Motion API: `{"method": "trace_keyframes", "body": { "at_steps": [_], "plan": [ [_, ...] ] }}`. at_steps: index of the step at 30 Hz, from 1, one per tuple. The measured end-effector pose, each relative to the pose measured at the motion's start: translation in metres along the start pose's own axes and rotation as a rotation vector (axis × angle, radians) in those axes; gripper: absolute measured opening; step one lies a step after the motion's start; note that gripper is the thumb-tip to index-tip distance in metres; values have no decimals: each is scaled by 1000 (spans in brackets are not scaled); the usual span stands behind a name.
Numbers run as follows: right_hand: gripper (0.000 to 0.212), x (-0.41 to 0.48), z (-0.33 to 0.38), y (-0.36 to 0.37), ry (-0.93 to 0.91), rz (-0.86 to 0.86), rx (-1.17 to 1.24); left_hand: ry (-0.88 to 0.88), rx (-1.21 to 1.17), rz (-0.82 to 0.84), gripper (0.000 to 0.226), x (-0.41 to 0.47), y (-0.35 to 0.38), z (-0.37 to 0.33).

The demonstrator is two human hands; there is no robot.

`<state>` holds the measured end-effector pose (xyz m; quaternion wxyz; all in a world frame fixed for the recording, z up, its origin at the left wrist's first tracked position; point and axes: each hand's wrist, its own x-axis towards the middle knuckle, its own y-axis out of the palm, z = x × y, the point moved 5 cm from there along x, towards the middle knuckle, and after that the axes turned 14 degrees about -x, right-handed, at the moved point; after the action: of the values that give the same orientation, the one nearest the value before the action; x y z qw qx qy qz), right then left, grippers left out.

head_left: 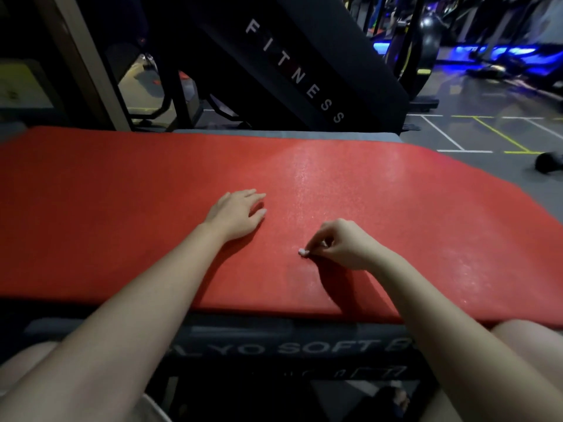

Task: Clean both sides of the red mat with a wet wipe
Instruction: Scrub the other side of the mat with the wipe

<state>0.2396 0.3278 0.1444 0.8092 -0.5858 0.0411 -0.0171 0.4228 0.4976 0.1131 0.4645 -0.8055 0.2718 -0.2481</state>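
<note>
Two bare hands rest on the red mat point(122, 193), which lies flat across the top of a dark padded box point(274, 345) and spans nearly the whole view from left to right. The left hand point(236, 214) lies palm down just left of centre with its fingers straight and a little spread. It holds nothing, and is probably there to pin the mat so it does not slide on the box. The right hand point(344, 245), nearer and to the right, has its fingers curled and pinches a small white wad, the wet wipe point(302, 252), against the mat's surface. The wipe is bunched so tight that only a tip shows past the fingertips, which suits scrubbing one spot rather than broad strokes. A damp sheen point(320, 178) runs from the centre toward the far right, so that part looks wiped, while the left half is dull and likely remains to do. The underside is hidden and appears not yet turned up.
</note>
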Motion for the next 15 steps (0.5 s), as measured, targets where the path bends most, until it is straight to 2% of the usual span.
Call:
{"method": "trace_keyframes", "body": {
  "at_steps": [2, 5, 7, 15],
  "plan": [
    [14, -19, 4, 5, -44, 48, 32, 5, -35, -63, 51, -18, -6, 11],
    [8, -15, -1, 6, 26, -163, 33, -49, -47, -63, 52, -41, -3, 27],
    [10, -12, 0, 8, 70, -228, 27, -82, -61, -70, 51, -49, -1, 30],
    [11, -81, 19, 20, -56, 13, 55, -102, -30, -133, 49, -51, -1, 27]
  ]
}}
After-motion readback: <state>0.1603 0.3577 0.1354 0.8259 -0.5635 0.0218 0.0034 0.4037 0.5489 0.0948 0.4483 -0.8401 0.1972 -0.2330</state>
